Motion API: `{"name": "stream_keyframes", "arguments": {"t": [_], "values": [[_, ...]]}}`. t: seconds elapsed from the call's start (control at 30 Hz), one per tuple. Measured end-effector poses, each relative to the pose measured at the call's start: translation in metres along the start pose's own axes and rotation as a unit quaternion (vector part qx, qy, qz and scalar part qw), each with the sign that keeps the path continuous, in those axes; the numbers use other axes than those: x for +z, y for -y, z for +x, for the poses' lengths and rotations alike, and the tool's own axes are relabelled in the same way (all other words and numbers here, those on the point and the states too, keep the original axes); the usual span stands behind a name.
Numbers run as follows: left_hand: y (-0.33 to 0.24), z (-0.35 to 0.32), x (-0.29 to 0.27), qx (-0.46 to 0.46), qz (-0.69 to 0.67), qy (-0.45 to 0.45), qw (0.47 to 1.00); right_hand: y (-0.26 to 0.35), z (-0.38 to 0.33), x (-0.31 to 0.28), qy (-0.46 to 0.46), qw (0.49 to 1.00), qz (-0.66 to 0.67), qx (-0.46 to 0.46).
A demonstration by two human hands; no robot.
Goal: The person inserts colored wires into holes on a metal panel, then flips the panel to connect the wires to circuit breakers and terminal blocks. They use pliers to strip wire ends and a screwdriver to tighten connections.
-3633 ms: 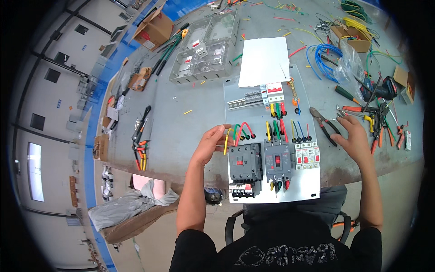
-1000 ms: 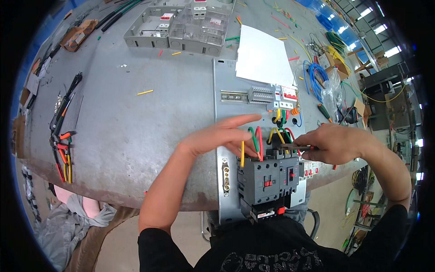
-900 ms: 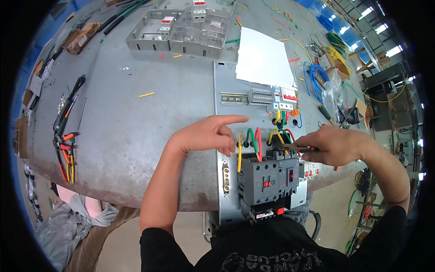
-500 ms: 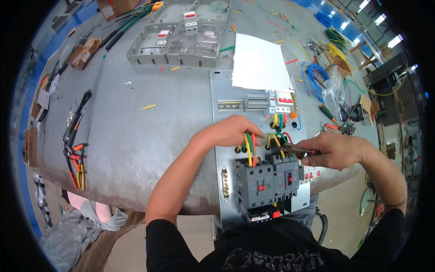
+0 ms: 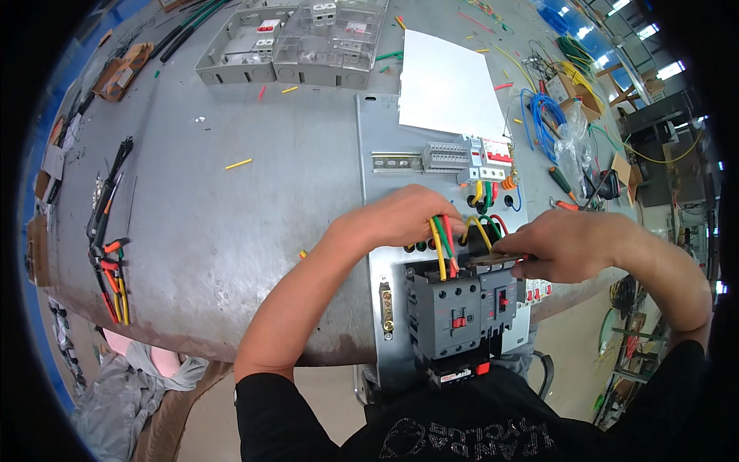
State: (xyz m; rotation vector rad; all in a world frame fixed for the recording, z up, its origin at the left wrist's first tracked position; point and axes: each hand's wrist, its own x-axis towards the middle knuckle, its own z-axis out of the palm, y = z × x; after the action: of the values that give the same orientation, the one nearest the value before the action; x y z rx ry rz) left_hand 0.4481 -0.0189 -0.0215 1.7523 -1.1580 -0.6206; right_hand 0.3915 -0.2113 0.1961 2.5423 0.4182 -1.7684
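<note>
My left hand (image 5: pixel 416 215) is closed around a yellow wire (image 5: pixel 439 258), a green one and a red one, whose lower ends hang above the top of a grey contactor (image 5: pixel 446 316). In my right hand (image 5: pixel 573 245) is a pair of pliers (image 5: pixel 493 260), its dark jaws pointing left at the top edge of the grey circuit breaker (image 5: pixel 500 302). Other yellow, green and red wires (image 5: pixel 476 223) arch down behind the jaws. Whether the jaws grip anything is hidden. Both devices stand side by side on a metal mounting plate (image 5: pixel 392 269).
Terminal blocks (image 5: pixel 445 157) and a red-and-white breaker (image 5: pixel 496 154) line a rail farther up the plate. White paper (image 5: pixel 446 81) covers its far end. Hand tools (image 5: pixel 112 269) lie at left, a blue wire coil (image 5: pixel 545 119) at right, clear-lidded boxes (image 5: pixel 300 54) at the back.
The whole view has shifted slightly. The pliers have come lower, closer to the breaker's top edge. The wires at my left hand now lean more to the right.
</note>
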Motion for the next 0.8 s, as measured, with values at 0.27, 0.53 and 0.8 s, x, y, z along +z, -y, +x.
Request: {"name": "stream_keyframes", "arguments": {"t": [0.27, 0.53, 0.8], "values": [[-0.008, -0.001, -0.003, -0.05, 0.114, -0.009, 0.992, 0.014, 0.007, -0.011, 0.004, 0.999, -0.025, 0.032], [-0.002, -0.003, 0.001, -0.02, 0.095, -0.037, 0.995, 0.013, 0.005, 0.007, -0.034, 0.998, -0.061, -0.003], [-0.002, -0.003, 0.002, -0.023, 0.103, -0.041, 0.994, 0.018, 0.0, 0.007, -0.045, 0.997, -0.057, -0.008]]}}
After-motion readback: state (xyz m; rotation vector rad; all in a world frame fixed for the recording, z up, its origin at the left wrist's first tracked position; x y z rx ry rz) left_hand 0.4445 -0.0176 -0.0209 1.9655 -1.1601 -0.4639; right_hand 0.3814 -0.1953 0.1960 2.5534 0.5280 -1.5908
